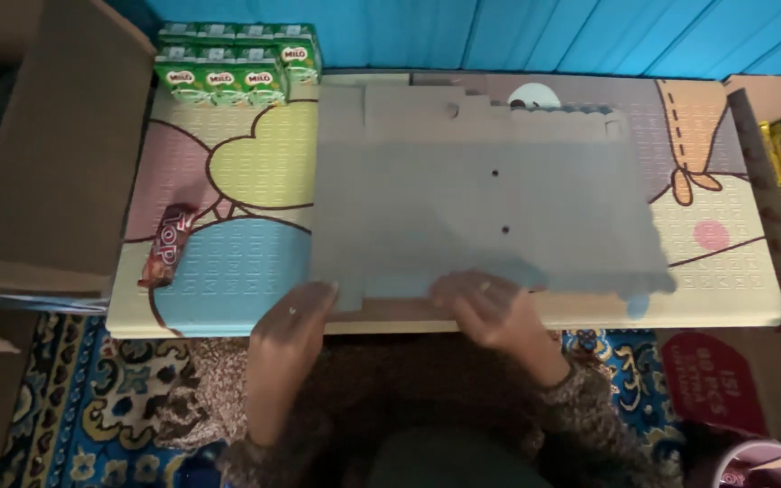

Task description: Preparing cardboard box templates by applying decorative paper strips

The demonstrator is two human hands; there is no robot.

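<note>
Grey flat cardboard sheet point(481, 208) lies under left hand point(289, 327) and right hand point(490, 312), fingers spread, gripping nothing.

I see a matt grey cardboard sheet point(481, 212) on the table's embossed foam mat point(246, 262). At nine o'clock lies a glossy foil snack wrapper point(166, 246).
</note>
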